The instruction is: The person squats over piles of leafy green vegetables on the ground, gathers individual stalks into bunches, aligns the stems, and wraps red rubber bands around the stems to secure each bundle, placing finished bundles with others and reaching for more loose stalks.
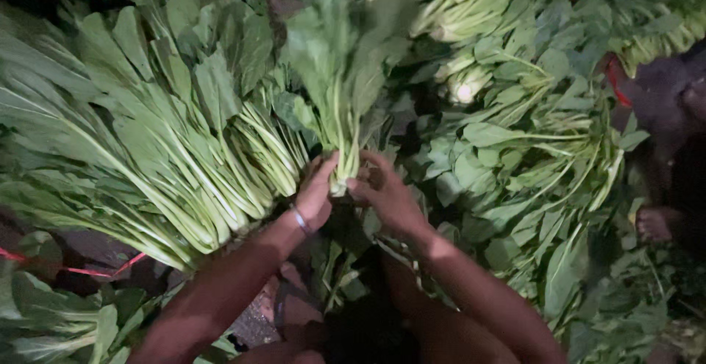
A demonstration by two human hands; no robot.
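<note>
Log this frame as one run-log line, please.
left hand: grips bunch base | right hand: grips same base | leafy greens bunch: upright | stacked greens: left

A held bunch of leafy greens (342,77) stands upright at centre. A stacked pile of greens (147,151) lies left. Loose greens (529,151) spread right, with more bunches (456,18) far behind.

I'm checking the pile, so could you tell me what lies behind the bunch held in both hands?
Behind the held bunch lie more leafy greens with pale stalks. Its leaves cover whatever sits directly behind it.
</note>
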